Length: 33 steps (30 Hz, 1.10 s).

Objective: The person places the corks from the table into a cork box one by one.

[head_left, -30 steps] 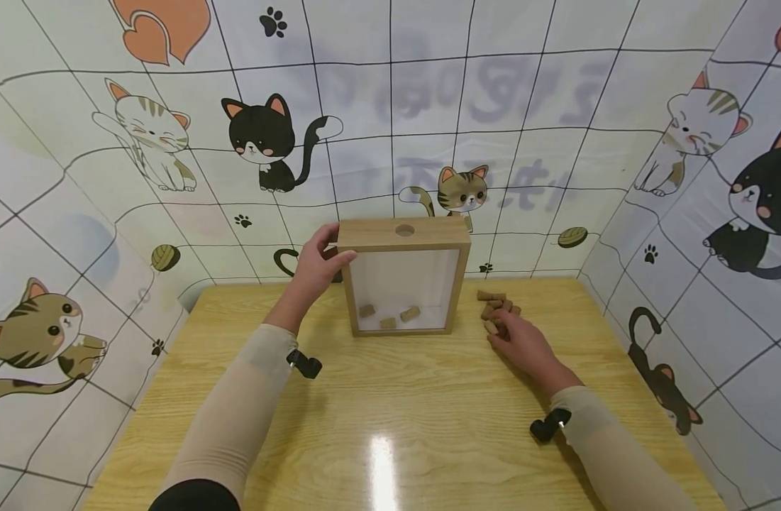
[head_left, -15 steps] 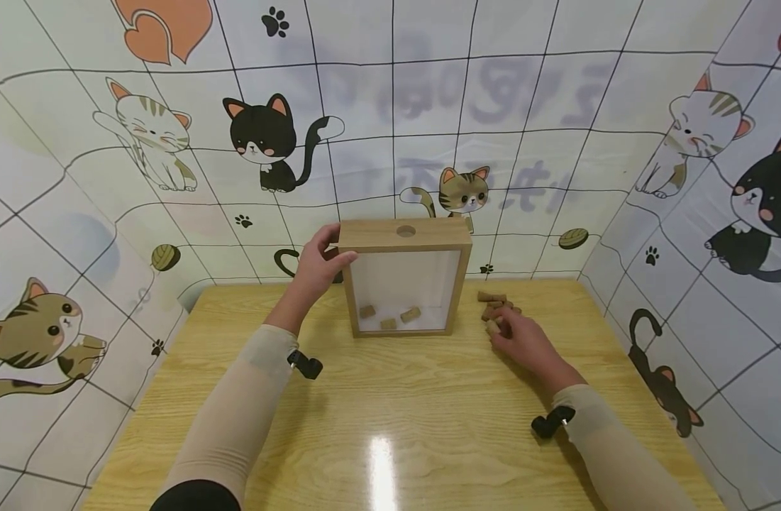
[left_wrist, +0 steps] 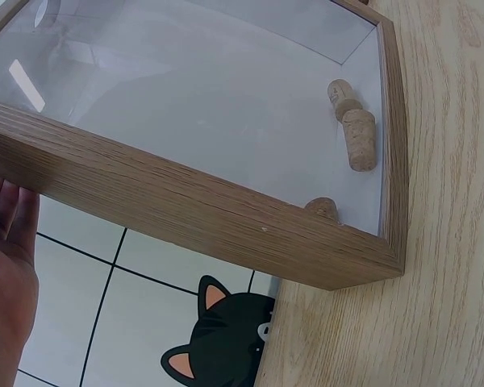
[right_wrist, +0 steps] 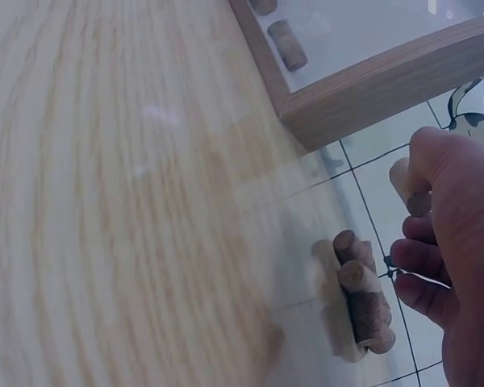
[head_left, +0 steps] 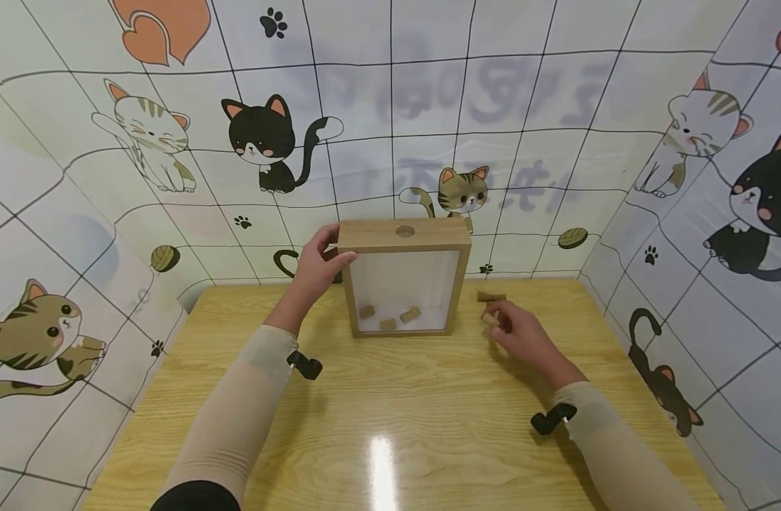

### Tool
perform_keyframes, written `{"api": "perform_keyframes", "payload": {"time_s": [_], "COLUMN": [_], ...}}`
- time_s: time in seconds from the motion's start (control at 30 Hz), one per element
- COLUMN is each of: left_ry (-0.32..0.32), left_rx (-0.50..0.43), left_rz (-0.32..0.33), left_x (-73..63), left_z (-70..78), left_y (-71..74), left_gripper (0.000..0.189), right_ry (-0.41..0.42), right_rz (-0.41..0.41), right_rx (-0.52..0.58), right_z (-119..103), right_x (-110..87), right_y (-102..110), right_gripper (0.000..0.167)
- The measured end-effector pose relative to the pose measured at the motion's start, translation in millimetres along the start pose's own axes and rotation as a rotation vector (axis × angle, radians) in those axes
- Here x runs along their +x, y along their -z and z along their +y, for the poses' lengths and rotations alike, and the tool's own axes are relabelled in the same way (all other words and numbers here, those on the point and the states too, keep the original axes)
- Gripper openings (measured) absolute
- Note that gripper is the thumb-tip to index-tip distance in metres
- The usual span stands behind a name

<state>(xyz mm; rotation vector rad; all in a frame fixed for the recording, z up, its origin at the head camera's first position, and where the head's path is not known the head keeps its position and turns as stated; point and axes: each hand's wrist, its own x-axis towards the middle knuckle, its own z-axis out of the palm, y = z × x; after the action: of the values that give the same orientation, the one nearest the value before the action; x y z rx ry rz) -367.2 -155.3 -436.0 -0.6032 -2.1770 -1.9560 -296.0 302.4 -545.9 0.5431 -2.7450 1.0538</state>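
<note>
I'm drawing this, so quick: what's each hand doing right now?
Left hand: holding the brown, rectangular wooden box with a clear front by its upper corner.
Right hand: pinching a small, tan, cylindrical cork.

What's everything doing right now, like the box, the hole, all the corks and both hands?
Wooden box: standing upright on the table.
Round hole: uncovered, on top.
Three corks inside: lying at the bottom.
Cork pile: loosely heaped, outside the box.
Separate cork: pinched, apart from the pile.
Left hand: gripping the box's left upper corner.
Right hand: pinching the separate cork.
</note>
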Motion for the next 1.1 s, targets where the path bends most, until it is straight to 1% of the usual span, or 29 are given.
{"api": "perform_keyframes", "payload": {"time_s": [0.1, 0.27, 0.53, 0.67, 0.87, 0.97, 1.1], "left_ry": [0.002, 0.005, 0.014, 0.013, 0.014, 0.015, 0.018], "left_rx": [0.006, 0.023, 0.020, 0.017, 0.024, 0.017, 0.016], "left_rz": [0.001, 0.000, 0.000, 0.001, 0.000, -0.003, -0.006], "left_x": [0.1, -0.6, -1.4, -1.4, -1.4, -0.6, -0.1], "left_z": [-0.5, -1.2, -1.2, -1.4, -0.7, -1.1, -1.0], "left_y": [0.2, 1.0, 1.4, 1.3, 0.6, 0.7, 0.8], "left_gripper": [0.063, 0.064, 0.064, 0.063, 0.063, 0.063, 0.063], "right_ry": [0.011, 0.063, 0.133, 0.149, 0.177, 0.202, 0.209], "right_rz": [0.030, 0.105, 0.186, 0.195, 0.206, 0.227, 0.266], "right_rx": [0.009, 0.028, 0.054, 0.082, 0.047, 0.034, 0.034], "right_z": [-1, -2, -13, -19, -32, -39, -48], "right_x": [1.0, 2.3, 8.6, 12.7, 19.4, 24.2, 32.2], "right_y": [0, 2, 12, 18, 29, 36, 46], "right_gripper": [0.032, 0.034, 0.041, 0.042, 0.043, 0.039, 0.035]}}
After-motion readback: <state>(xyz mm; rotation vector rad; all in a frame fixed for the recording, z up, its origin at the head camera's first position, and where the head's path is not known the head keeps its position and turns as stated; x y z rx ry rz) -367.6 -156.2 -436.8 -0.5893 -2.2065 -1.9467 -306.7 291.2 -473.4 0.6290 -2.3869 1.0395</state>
